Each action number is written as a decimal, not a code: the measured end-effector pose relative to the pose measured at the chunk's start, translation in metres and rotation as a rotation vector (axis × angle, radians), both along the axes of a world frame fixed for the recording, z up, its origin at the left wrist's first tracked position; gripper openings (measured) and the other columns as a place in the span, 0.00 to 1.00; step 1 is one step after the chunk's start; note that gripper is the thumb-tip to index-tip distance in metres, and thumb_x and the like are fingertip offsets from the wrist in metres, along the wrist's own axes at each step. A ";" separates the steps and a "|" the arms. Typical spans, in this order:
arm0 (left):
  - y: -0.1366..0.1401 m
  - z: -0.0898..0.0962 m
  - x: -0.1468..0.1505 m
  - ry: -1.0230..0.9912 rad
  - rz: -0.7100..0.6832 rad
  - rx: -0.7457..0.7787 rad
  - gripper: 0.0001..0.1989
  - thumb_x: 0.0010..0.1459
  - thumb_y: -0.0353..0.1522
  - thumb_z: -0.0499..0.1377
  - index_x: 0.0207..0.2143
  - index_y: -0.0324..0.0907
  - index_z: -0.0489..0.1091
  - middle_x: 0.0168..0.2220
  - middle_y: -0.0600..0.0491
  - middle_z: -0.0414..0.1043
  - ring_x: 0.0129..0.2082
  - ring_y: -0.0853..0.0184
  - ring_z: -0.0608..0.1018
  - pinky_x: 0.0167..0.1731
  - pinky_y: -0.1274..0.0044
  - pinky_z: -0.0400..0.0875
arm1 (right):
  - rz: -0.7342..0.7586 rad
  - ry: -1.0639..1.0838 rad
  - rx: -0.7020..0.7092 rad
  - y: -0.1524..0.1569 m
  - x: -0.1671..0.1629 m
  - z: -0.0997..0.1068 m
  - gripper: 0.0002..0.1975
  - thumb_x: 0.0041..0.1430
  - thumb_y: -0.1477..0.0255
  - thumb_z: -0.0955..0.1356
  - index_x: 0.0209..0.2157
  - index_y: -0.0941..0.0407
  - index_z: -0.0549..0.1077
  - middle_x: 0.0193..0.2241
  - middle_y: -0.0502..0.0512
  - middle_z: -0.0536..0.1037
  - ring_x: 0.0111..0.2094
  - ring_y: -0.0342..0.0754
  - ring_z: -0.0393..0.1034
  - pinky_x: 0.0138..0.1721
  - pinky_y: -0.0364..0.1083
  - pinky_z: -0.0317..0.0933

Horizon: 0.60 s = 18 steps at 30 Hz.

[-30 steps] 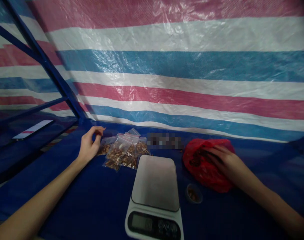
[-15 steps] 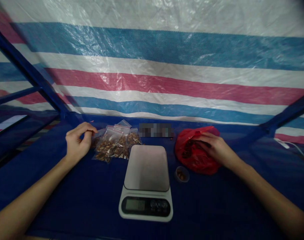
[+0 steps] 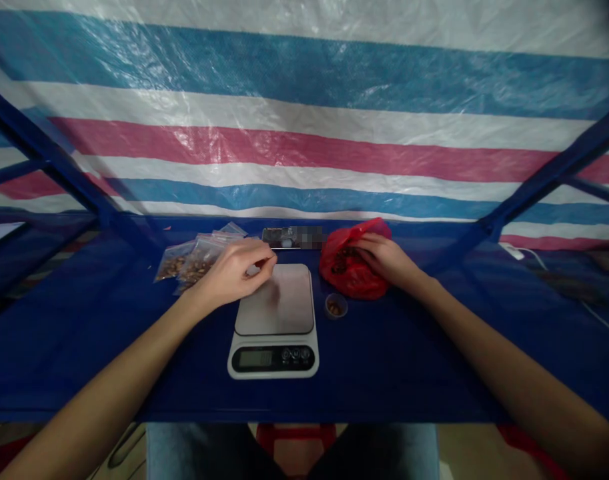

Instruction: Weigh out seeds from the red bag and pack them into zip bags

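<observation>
My left hand [image 3: 241, 268] hovers over the back left corner of the digital kitchen scale [image 3: 275, 303], its thumb and fingers curled together. Whatever may be between those fingertips is hidden. At the mouth of the red plastic bag [image 3: 357, 280], my right hand [image 3: 384, 259] has its fingers bent over the rim and partly inside, gripping the bag. Dark brown contents show in the opening. Just right of the scale is a small clear cup [image 3: 336, 307] with a few brown pieces in it. Several clear zip bags [image 3: 177, 260] of brown nut-like pieces lie left of the scale, partly behind my left hand.
Behind the scale lies a dark flat object [image 3: 279, 238], partly blurred out. The blue tabletop [image 3: 409, 367] meets a striped plastic sheet [image 3: 304, 147] at the back. Blue frame bars [image 3: 524, 180] slant up at both sides. A white cable [image 3: 534, 257] lies at far right.
My left hand has left the zip bags and moved right to above the scale. My right hand stays at the red bag. The view has shifted, showing the table's front edge and my legs.
</observation>
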<state>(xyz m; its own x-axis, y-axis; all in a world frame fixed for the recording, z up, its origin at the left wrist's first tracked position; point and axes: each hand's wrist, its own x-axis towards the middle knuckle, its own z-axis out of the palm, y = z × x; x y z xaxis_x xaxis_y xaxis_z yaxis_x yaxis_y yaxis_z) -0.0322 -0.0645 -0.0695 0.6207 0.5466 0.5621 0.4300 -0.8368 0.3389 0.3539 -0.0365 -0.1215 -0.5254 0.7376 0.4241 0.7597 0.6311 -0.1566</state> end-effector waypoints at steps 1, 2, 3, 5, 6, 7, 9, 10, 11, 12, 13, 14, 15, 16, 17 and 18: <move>0.000 -0.003 -0.003 -0.020 0.015 -0.051 0.11 0.70 0.30 0.55 0.32 0.42 0.72 0.29 0.54 0.73 0.30 0.67 0.74 0.34 0.73 0.67 | 0.003 0.011 0.003 -0.004 0.002 0.001 0.16 0.74 0.72 0.63 0.49 0.57 0.82 0.51 0.64 0.84 0.53 0.60 0.79 0.58 0.59 0.73; 0.000 -0.007 -0.006 -0.048 0.029 -0.104 0.11 0.71 0.31 0.55 0.34 0.42 0.73 0.31 0.53 0.74 0.33 0.66 0.76 0.36 0.74 0.68 | 0.004 0.027 0.005 -0.007 0.005 0.002 0.16 0.74 0.71 0.63 0.49 0.57 0.82 0.50 0.65 0.84 0.52 0.60 0.79 0.57 0.59 0.73; 0.000 -0.010 -0.008 -0.083 0.041 -0.150 0.10 0.72 0.32 0.55 0.37 0.42 0.74 0.34 0.52 0.75 0.36 0.66 0.77 0.39 0.73 0.70 | 0.002 0.047 0.006 -0.010 0.007 0.003 0.16 0.75 0.71 0.63 0.49 0.57 0.82 0.49 0.64 0.84 0.50 0.60 0.80 0.55 0.59 0.74; -0.001 -0.016 -0.007 -0.162 0.072 -0.202 0.11 0.73 0.33 0.53 0.41 0.42 0.75 0.39 0.50 0.76 0.41 0.64 0.78 0.44 0.72 0.72 | -0.012 0.085 0.004 -0.014 0.010 0.006 0.15 0.75 0.71 0.63 0.50 0.56 0.82 0.47 0.63 0.83 0.48 0.58 0.80 0.52 0.57 0.75; -0.001 -0.018 -0.005 -0.202 0.091 -0.209 0.12 0.73 0.33 0.52 0.42 0.42 0.75 0.40 0.50 0.77 0.42 0.64 0.78 0.45 0.72 0.72 | -0.018 0.095 0.003 -0.015 0.011 0.007 0.15 0.75 0.71 0.63 0.50 0.55 0.81 0.46 0.62 0.83 0.47 0.57 0.80 0.51 0.56 0.75; -0.002 -0.019 -0.002 -0.240 0.108 -0.212 0.12 0.74 0.33 0.52 0.42 0.42 0.76 0.40 0.50 0.77 0.42 0.64 0.78 0.46 0.71 0.72 | -0.019 0.098 0.002 -0.015 0.011 0.007 0.15 0.75 0.70 0.63 0.50 0.55 0.81 0.46 0.62 0.83 0.47 0.57 0.80 0.51 0.56 0.75; -0.004 -0.020 0.002 -0.307 0.134 -0.211 0.13 0.74 0.34 0.52 0.41 0.42 0.76 0.39 0.50 0.77 0.41 0.64 0.78 0.45 0.71 0.72 | -0.020 0.088 -0.003 -0.014 0.011 0.005 0.14 0.75 0.70 0.64 0.50 0.55 0.81 0.47 0.63 0.83 0.48 0.58 0.79 0.52 0.57 0.74; -0.005 -0.019 0.003 -0.330 0.145 -0.208 0.13 0.74 0.34 0.52 0.41 0.43 0.76 0.39 0.50 0.77 0.40 0.63 0.78 0.45 0.70 0.72 | -0.026 0.080 -0.005 -0.013 0.012 0.004 0.14 0.74 0.70 0.64 0.50 0.56 0.81 0.48 0.63 0.83 0.49 0.59 0.79 0.53 0.58 0.74; -0.006 -0.018 0.002 -0.343 0.154 -0.204 0.13 0.74 0.34 0.52 0.41 0.43 0.75 0.39 0.50 0.77 0.40 0.63 0.78 0.44 0.70 0.72 | -0.038 0.068 -0.008 -0.011 0.012 0.002 0.13 0.73 0.70 0.65 0.50 0.56 0.81 0.48 0.64 0.82 0.50 0.60 0.78 0.54 0.59 0.74; -0.006 -0.017 0.000 -0.341 0.161 -0.198 0.13 0.74 0.34 0.52 0.41 0.43 0.75 0.38 0.50 0.77 0.40 0.62 0.78 0.43 0.69 0.72 | -0.057 0.053 -0.012 -0.010 0.013 0.001 0.13 0.72 0.70 0.66 0.50 0.56 0.81 0.48 0.64 0.82 0.50 0.60 0.78 0.54 0.59 0.74; -0.006 -0.015 -0.003 -0.320 0.165 -0.186 0.13 0.74 0.34 0.52 0.41 0.43 0.75 0.38 0.50 0.77 0.40 0.62 0.78 0.43 0.69 0.72 | -0.079 0.036 -0.018 -0.009 0.014 -0.001 0.12 0.72 0.70 0.66 0.49 0.56 0.81 0.47 0.63 0.82 0.50 0.60 0.78 0.53 0.59 0.74; -0.004 -0.015 -0.006 -0.281 0.165 -0.162 0.13 0.73 0.34 0.52 0.41 0.43 0.75 0.38 0.50 0.77 0.39 0.61 0.78 0.43 0.68 0.72 | -0.101 0.016 -0.022 -0.009 0.014 -0.002 0.11 0.71 0.70 0.67 0.48 0.55 0.81 0.46 0.63 0.82 0.49 0.60 0.78 0.53 0.58 0.74; -0.001 -0.014 -0.010 -0.231 0.165 -0.129 0.12 0.73 0.34 0.52 0.41 0.44 0.75 0.37 0.50 0.78 0.39 0.61 0.78 0.43 0.67 0.71 | -0.123 -0.004 -0.022 -0.009 0.015 -0.002 0.11 0.71 0.71 0.66 0.47 0.55 0.81 0.45 0.63 0.81 0.48 0.60 0.77 0.52 0.58 0.74; 0.002 -0.015 -0.014 -0.178 0.171 -0.092 0.12 0.72 0.34 0.52 0.40 0.44 0.76 0.36 0.51 0.78 0.39 0.60 0.77 0.44 0.66 0.70 | -0.140 -0.022 -0.022 -0.009 0.015 -0.002 0.11 0.71 0.72 0.66 0.47 0.55 0.80 0.45 0.63 0.81 0.48 0.60 0.77 0.52 0.58 0.74; 0.005 -0.016 -0.017 -0.130 0.183 -0.058 0.12 0.72 0.34 0.53 0.40 0.44 0.76 0.36 0.51 0.78 0.39 0.60 0.77 0.45 0.66 0.70 | -0.151 -0.038 -0.023 -0.010 0.014 -0.002 0.11 0.71 0.73 0.66 0.47 0.56 0.80 0.46 0.63 0.81 0.48 0.60 0.77 0.52 0.58 0.74; 0.009 -0.017 -0.020 -0.091 0.201 -0.030 0.12 0.71 0.34 0.53 0.39 0.44 0.76 0.35 0.51 0.78 0.40 0.59 0.76 0.46 0.65 0.69 | -0.156 -0.050 -0.024 -0.010 0.013 -0.001 0.11 0.71 0.74 0.65 0.48 0.56 0.79 0.46 0.63 0.81 0.48 0.60 0.77 0.52 0.58 0.74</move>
<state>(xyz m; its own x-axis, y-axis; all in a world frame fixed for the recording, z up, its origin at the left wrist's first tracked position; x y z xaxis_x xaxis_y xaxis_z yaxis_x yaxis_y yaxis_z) -0.0527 -0.0556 -0.0866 0.4451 0.6715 0.5924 0.5535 -0.7264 0.4075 0.3673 -0.0470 -0.1229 -0.4233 0.8216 0.3819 0.8556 0.5011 -0.1297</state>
